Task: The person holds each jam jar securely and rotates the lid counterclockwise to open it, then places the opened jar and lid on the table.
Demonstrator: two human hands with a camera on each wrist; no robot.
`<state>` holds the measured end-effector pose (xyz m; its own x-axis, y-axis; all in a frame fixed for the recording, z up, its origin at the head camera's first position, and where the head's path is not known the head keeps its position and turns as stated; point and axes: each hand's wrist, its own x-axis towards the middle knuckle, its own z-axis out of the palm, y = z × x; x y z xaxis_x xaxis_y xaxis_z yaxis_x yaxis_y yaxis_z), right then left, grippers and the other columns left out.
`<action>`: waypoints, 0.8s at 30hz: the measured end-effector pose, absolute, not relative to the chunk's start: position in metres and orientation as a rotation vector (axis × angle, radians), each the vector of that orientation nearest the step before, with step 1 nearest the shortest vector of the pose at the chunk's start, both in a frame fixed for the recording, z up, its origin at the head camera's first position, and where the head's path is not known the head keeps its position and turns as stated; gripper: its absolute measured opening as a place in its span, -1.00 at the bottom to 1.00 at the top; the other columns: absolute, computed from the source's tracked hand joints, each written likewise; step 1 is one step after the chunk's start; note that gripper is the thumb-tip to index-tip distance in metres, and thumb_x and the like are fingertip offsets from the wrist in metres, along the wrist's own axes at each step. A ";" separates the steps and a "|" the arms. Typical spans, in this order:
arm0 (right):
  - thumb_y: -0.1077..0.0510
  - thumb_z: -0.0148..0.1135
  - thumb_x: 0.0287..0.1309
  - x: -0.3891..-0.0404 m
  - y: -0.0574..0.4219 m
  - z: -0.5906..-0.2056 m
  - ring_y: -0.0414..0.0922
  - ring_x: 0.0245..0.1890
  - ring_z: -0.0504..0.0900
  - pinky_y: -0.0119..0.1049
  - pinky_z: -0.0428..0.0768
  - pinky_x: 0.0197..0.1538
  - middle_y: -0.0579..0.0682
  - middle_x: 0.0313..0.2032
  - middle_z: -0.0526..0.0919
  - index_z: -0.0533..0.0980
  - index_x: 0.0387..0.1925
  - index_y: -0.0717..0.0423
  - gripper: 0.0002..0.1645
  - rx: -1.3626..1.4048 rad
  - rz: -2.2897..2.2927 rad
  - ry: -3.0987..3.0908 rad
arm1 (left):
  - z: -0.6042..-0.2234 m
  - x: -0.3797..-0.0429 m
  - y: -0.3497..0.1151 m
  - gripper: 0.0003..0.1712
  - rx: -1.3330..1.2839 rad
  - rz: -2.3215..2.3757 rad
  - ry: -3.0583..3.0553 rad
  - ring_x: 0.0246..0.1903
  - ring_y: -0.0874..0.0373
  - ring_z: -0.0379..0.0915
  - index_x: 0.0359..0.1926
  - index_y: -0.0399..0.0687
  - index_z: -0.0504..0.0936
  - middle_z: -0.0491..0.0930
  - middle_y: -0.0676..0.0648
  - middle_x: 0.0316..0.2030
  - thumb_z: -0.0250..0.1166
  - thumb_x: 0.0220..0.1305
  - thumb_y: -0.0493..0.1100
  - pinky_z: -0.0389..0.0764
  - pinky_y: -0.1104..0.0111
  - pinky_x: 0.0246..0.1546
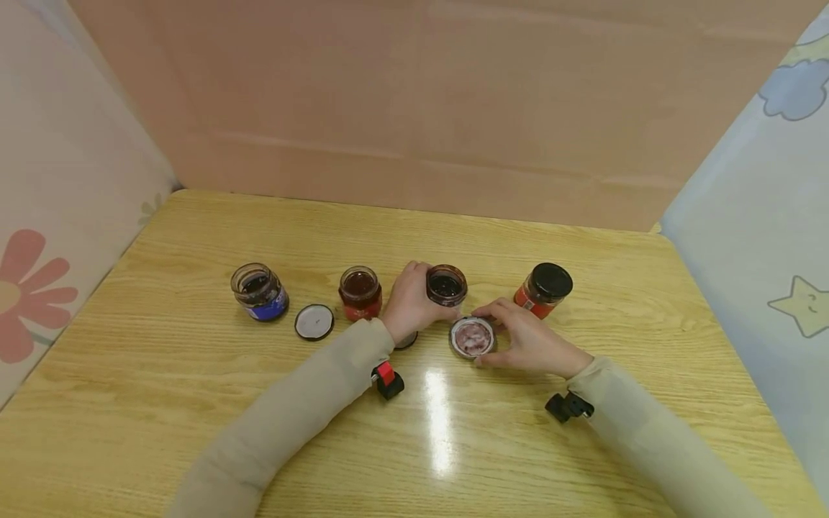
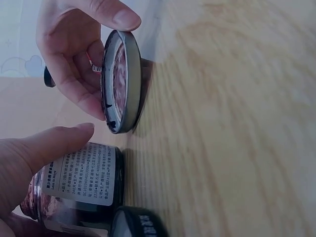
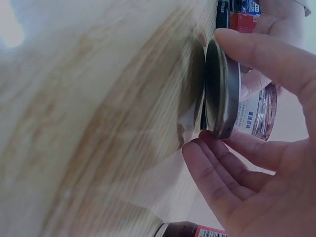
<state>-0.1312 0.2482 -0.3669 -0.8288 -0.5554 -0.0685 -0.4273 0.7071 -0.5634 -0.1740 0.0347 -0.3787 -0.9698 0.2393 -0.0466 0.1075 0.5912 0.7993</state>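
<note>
An uncapped glass jar with dark contents (image 1: pixel 447 286) stands upright near the middle of the table. My left hand (image 1: pixel 413 301) grips it from its left side, the thumb in front across the white printed label (image 2: pixel 81 173). Just in front and to the right is a round jar lid (image 1: pixel 471 338), its stained inner side facing up. My right hand (image 1: pixel 532 344) holds this lid by the rim between thumb and fingers. In the right wrist view the lid (image 3: pixel 222 91) is close over the tabletop, slightly tilted.
Left of my hands stand an open red-labelled jar (image 1: pixel 360 293) and an open blue-labelled jar (image 1: pixel 260 291). A loose lid (image 1: pixel 314 321) lies between them; another lid (image 1: pixel 406 341) is partly hidden under my left wrist. A black-capped jar (image 1: pixel 544 289) stands behind my right hand.
</note>
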 end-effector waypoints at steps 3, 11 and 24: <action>0.08 0.55 -0.15 -0.132 0.248 -0.367 -0.06 -0.09 0.59 -0.09 0.58 0.00 0.06 -0.05 0.51 0.43 0.15 0.23 -0.21 -0.782 -0.794 2.688 | -0.379 -0.175 0.035 -0.15 0.296 1.318 2.678 0.02 -0.08 0.43 0.12 -0.31 0.42 0.44 -0.19 -0.01 0.60 -0.18 -0.07 0.46 0.14 0.12; 0.06 0.56 -0.17 -0.133 0.247 -0.368 -0.04 -0.06 0.57 -0.05 0.55 0.02 0.07 -0.03 0.50 0.44 0.14 0.21 -0.20 -0.759 -0.757 2.684 | -0.380 -0.175 0.036 -0.12 0.283 1.313 2.693 0.04 -0.09 0.42 0.16 -0.32 0.40 0.44 -0.20 0.01 0.59 -0.16 -0.05 0.46 0.13 0.12; 0.07 0.56 -0.19 -0.133 0.244 -0.369 -0.01 -0.04 0.55 -0.02 0.52 0.04 0.08 -0.02 0.51 0.45 0.13 0.21 -0.20 -0.750 -0.721 2.705 | -0.381 -0.177 0.035 -0.11 0.286 1.312 2.708 0.02 -0.08 0.44 0.16 -0.32 0.39 0.43 -0.20 0.00 0.59 -0.15 -0.04 0.47 0.14 0.12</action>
